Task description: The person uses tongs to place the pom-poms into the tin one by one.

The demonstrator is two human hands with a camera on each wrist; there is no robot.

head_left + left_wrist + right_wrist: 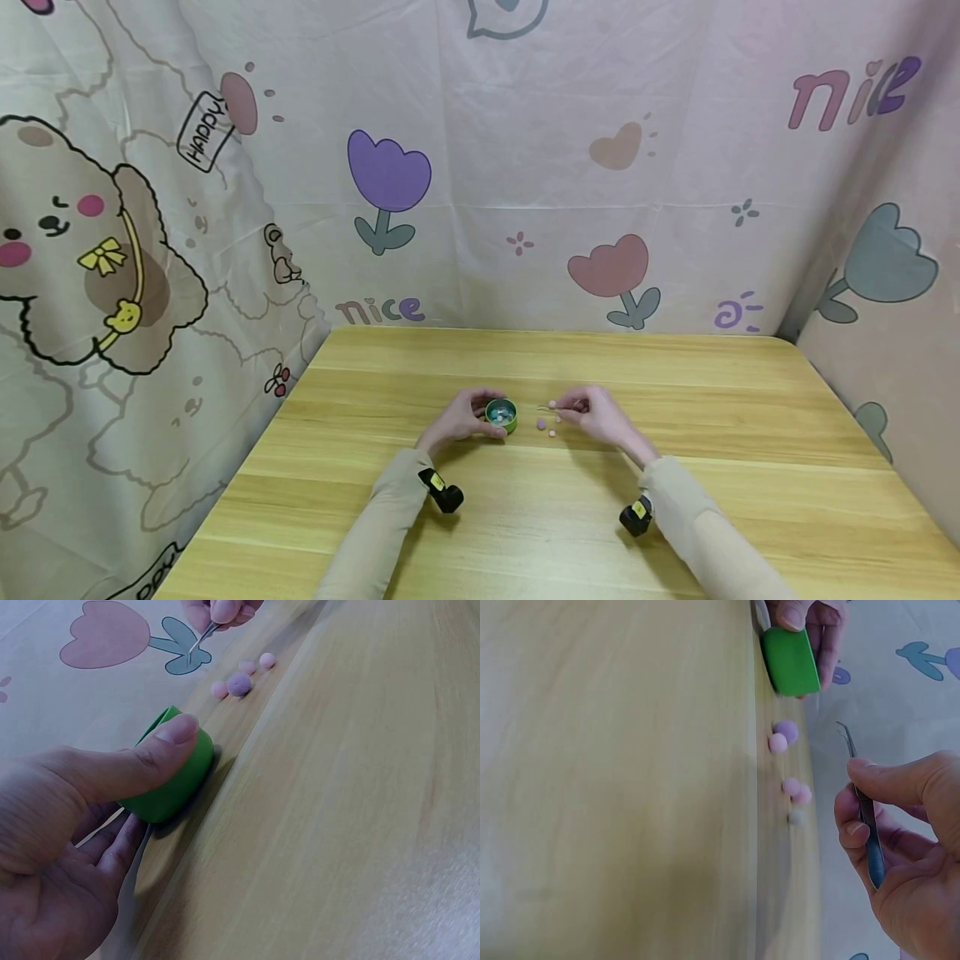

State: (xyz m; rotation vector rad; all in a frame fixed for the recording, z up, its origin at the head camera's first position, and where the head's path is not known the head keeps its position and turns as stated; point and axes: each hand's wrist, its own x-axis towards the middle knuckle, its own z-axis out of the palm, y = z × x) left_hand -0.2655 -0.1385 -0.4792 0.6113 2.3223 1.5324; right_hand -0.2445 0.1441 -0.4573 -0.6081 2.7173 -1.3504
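My left hand (459, 419) grips a small round green cup (178, 784), thumb on the near side and fingers around the other. Seen from the head, the cup stands on the table with small pale and bluish bits inside, too small to make out. My right hand (596, 412) pinches slim metal bent-tip tweezers (868, 817) between thumb and fingers. Their tips are slightly apart, with nothing between them, and point toward the cup. Between the hands lie a purple pom-pom (239, 684) and several smaller pink ones (778, 743), plus a greyish one (796, 817).
The wooden table (480, 533) runs back to a printed cloth (480, 167) hung behind it. More patterned cloth hangs on the left and right sides. A black wrist camera (442, 492) sits on the left sleeve and another camera (637, 516) on the right.
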